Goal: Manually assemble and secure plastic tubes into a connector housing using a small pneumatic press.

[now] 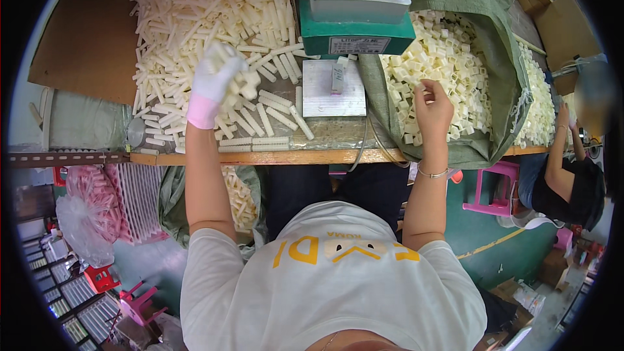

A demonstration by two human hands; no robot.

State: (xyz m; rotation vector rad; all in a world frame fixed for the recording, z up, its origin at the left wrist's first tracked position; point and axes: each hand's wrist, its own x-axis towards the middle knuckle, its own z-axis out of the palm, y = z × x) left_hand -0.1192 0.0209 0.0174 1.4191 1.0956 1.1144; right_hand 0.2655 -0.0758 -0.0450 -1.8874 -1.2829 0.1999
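Note:
My left hand, in a white glove with a pink cuff, is over a pile of cream ribbed plastic tubes. Its fingers are closed around a few cream tubes, blurred by motion. Bare, my right hand hovers above small cream square plastic pieces in an open green woven sack. Its thumb and fingers are curled together; what they pinch is too small to make out. Between the hands, a pale metal plate with a small upright block lies under a green-based press.
Brown cardboard borders the tube pile at left. The wooden table edge runs before my body. A sack of cream pieces stands below it, left of my legs. At far right another person works near a pink stool.

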